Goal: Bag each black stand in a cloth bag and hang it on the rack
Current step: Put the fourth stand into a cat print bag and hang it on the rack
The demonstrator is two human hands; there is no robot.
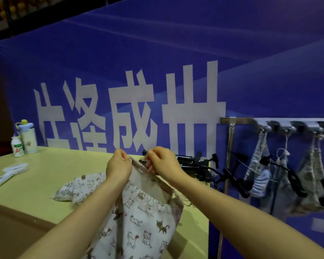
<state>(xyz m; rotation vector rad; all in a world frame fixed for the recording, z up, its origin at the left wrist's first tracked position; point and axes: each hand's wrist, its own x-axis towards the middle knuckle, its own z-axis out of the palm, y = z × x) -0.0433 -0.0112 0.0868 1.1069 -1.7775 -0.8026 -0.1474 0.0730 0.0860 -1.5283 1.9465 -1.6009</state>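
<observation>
A white cloth bag with a cat print (142, 221) hangs in front of me above the table. My left hand (119, 165) and my right hand (162, 162) each pinch its top rim and hold the mouth apart. Whether anything is inside the bag is hidden. Black stands (193, 163) lie in a pile at the table's far right corner, just behind my right hand. A metal rack with hooks (281, 124) is fixed to the blue wall at right. Several filled cloth bags (258, 176) hang from it, black stand parts sticking out.
More printed cloth bags (79, 187) lie on the pale yellow table (45, 176). A white hand-held fan (9, 173) lies at left. A bottle (27, 137) and a small white bottle (17, 145) stand at the far left corner. The table ends at right, before the rack.
</observation>
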